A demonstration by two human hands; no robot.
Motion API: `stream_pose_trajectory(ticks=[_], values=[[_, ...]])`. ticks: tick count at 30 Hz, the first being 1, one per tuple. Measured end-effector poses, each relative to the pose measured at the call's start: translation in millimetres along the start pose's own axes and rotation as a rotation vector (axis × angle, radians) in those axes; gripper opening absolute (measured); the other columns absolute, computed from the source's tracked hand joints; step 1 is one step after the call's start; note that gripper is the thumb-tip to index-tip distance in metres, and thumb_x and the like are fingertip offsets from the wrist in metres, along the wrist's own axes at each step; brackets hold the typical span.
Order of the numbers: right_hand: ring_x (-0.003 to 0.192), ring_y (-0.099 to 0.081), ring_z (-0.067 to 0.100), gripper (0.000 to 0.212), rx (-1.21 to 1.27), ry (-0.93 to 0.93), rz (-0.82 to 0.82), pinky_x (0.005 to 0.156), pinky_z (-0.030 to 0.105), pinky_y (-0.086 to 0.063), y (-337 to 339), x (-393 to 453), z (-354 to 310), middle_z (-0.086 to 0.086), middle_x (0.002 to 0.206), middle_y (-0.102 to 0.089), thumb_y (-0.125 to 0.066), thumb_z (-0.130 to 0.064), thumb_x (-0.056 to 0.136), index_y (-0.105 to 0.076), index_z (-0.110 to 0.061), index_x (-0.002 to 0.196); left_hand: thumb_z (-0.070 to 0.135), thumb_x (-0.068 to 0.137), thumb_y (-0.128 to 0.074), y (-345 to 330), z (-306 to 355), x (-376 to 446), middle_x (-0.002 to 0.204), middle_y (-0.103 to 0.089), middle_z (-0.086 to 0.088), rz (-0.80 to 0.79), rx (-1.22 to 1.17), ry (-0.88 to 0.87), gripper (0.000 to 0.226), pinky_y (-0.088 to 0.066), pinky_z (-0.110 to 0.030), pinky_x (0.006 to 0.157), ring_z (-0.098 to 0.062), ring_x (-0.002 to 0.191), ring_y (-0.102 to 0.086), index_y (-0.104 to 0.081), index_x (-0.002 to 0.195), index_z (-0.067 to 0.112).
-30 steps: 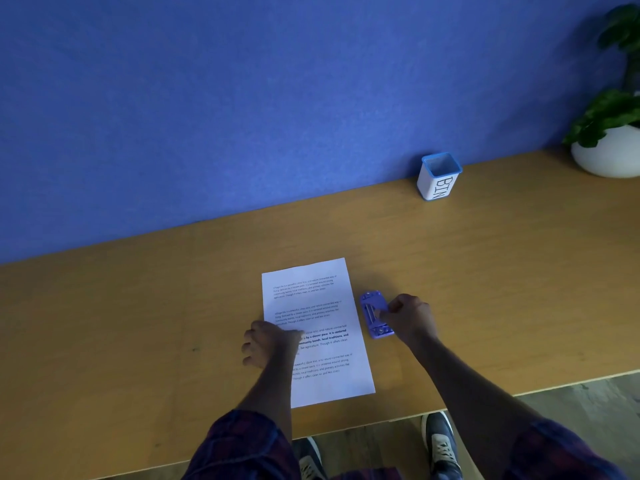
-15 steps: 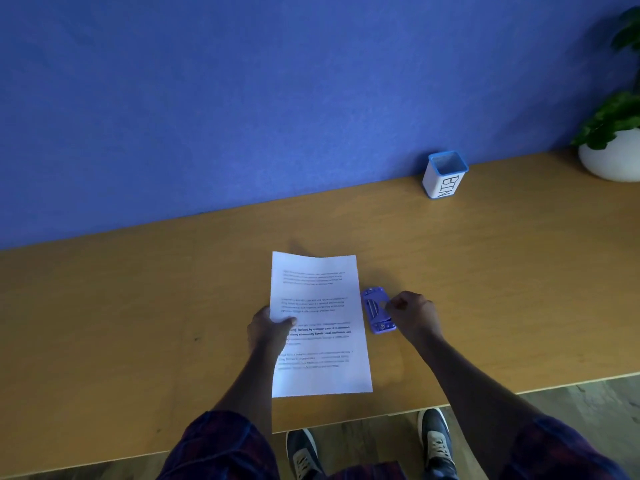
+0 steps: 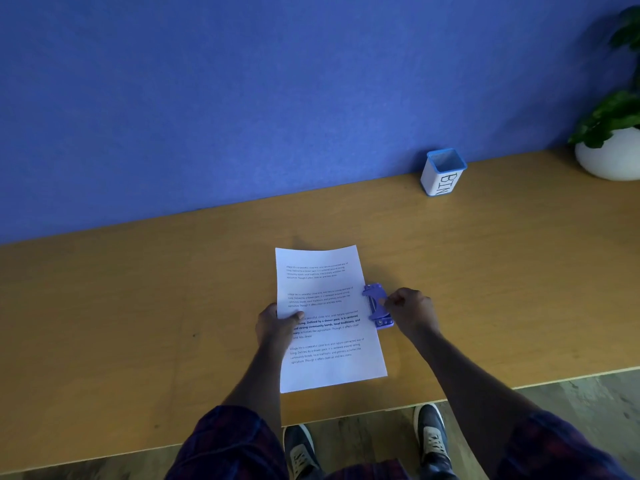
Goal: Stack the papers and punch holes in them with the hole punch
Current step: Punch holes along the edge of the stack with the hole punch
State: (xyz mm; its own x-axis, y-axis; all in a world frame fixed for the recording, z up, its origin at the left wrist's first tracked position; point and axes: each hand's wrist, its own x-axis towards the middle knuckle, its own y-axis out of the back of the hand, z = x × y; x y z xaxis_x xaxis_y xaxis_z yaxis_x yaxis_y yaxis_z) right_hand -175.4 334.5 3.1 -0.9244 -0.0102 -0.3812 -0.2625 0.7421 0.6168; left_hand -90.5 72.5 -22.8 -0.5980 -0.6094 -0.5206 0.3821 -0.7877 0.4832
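Observation:
A stack of white printed papers lies on the wooden table, long side pointing away from me. My left hand grips the stack's left edge, thumb on top. A small purple hole punch sits against the stack's right edge, about halfway along it. My right hand holds the punch from its right side, fingers curled on it. How many sheets are in the stack cannot be told.
A white cup with a blue rim marked "BIN" stands near the blue wall at the back right. A plant in a white pot sits at the far right. The table's front edge runs just below the papers, with my shoes beyond it.
My left hand shifted from lying flat on the papers to gripping their left edge. The stack straightened and its right edge came up against the hole punch, which my right hand kept holding.

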Motion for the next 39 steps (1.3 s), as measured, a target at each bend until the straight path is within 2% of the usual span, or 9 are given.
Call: stream_pose_trajectory(ticks=[4,8,11,19,26,30,34,39], values=[[0.069,-0.065,0.025,0.012,0.008,-0.011,0.003,0.063,0.034,-0.053,-0.6,-0.2,-0.4,-0.002,0.067,-0.068,-0.067,-0.024,0.081,-0.067,-0.019,0.070,0.022,0.073,-0.088,-2.6,4.1,-3.7,0.093,-0.079,0.002,0.001,-0.005,-0.005,0.031,-0.063,-0.042,0.084,-0.022,0.086,-0.075,-0.075,0.100,0.017],[0.069,-0.064,0.029,0.015,0.008,-0.031,0.008,0.057,0.031,-0.047,-2.3,-1.4,-1.1,0.003,0.067,-0.068,-0.067,-0.025,0.081,-0.069,-0.013,0.073,0.024,0.072,-0.087,-5.2,1.0,-2.3,0.088,-0.078,0.003,0.017,-0.012,-0.002,0.026,-0.063,-0.045,0.080,-0.023,0.083,-0.075,-0.074,0.093,0.017],[0.071,-0.065,0.033,0.017,-0.013,-0.035,0.016,0.057,0.036,-0.052,-3.3,-1.3,-0.6,0.010,0.070,-0.070,-0.065,-0.025,0.081,-0.068,-0.010,0.073,0.024,0.074,-0.086,-8.1,1.7,-3.0,0.087,-0.078,0.004,0.027,-0.026,0.003,0.023,-0.063,-0.045,0.080,-0.022,0.082,-0.074,-0.073,0.092,0.019],[0.070,-0.066,0.029,0.018,-0.020,-0.067,-0.012,0.059,0.035,-0.054,-3.1,0.1,-2.7,0.007,0.071,-0.071,-0.067,-0.027,0.080,-0.069,-0.012,0.071,0.025,0.078,-0.084,-13.1,0.6,-3.3,0.088,-0.076,0.006,0.049,-0.042,-0.004,0.019,-0.064,-0.043,0.078,-0.020,0.081,-0.073,-0.072,0.091,0.022],[0.060,-0.061,0.026,0.017,-0.075,-0.088,-0.065,0.052,0.028,-0.043,-1.2,6.4,-5.5,0.009,0.067,-0.070,-0.070,-0.024,0.076,-0.068,-0.010,0.066,0.028,0.078,-0.083,-14.1,1.9,-3.4,0.087,-0.076,0.007,0.053,-0.031,-0.005,0.018,-0.062,-0.037,0.077,-0.019,0.080,-0.073,-0.070,0.089,0.023],[0.065,-0.063,0.027,0.023,-0.187,-0.106,-0.104,0.054,0.027,-0.042,2.9,11.6,-8.5,0.003,0.065,-0.065,-0.072,-0.033,0.073,-0.062,-0.016,0.061,0.029,0.079,-0.082,-12.5,5.5,-4.6,0.087,-0.076,0.007,0.033,0.006,-0.015,0.019,-0.057,-0.029,0.070,-0.017,0.077,-0.072,-0.073,0.095,0.023],[0.079,-0.066,0.024,0.040,-0.355,-0.125,-0.107,0.061,0.026,-0.041,8.4,18.4,-15.4,0.000,0.083,-0.068,-0.074,-0.057,0.066,-0.065,-0.020,0.078,0.034,0.079,-0.081,-10.9,5.9,-3.5,0.087,-0.077,0.008,0.005,0.037,-0.026,0.024,-0.057,-0.029,0.072,-0.019,0.080,-0.074,-0.076,0.100,0.024],[0.093,-0.065,0.024,0.052,-0.516,-0.136,-0.093,0.072,0.030,-0.042,10.6,23.3,-21.9,0.001,0.101,-0.070,-0.072,-0.065,0.071,-0.065,-0.023,0.101,0.035,0.078,-0.080,-8.9,6.5,-0.8,0.087,-0.078,0.010,-0.025,0.053,-0.036,0.024,-0.061,-0.033,0.076,-0.019,0.080,-0.075,-0.077,0.101,0.028]])
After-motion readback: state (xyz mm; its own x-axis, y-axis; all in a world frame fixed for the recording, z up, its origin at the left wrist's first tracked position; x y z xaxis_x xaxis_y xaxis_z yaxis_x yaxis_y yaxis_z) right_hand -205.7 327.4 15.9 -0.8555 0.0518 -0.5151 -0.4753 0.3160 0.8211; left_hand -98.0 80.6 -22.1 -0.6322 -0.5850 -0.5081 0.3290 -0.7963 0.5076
